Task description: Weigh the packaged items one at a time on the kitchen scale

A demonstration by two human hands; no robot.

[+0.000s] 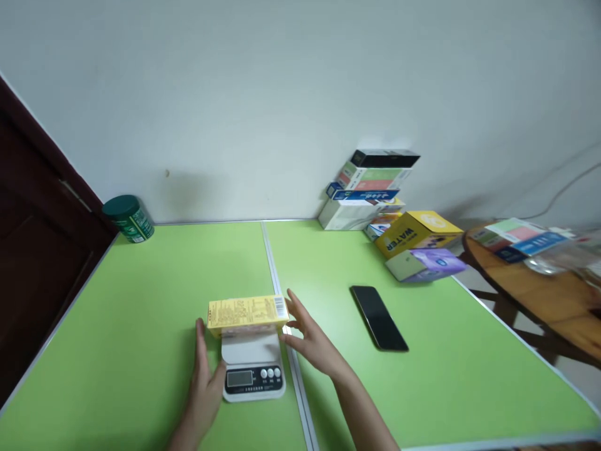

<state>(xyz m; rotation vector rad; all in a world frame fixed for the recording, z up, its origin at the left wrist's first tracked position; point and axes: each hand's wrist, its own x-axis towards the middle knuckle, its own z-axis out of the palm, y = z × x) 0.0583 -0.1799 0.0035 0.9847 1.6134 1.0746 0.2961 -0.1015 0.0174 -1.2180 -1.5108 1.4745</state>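
A yellow box [246, 312] with printed text and a barcode stands on the rear part of a white digital kitchen scale [251, 349]. The scale's small display shows no readable figures, and three round buttons sit beside it. My left hand [203, 385] is at the left of the scale, fingers stretched forward and thumb against or close to the scale's edge. At the box's right end is my right hand [312, 338], its fingers apart and curved; whether the fingertips touch the box I cannot tell.
A black phone [379, 318] lies to the right on the green table [141, 351]. Several boxes are stacked by the wall, with a yellow box [413, 233] and a purple box [429, 264] nearer. A green canister [129, 219] stands back left. Beyond is a wooden table [530, 294].
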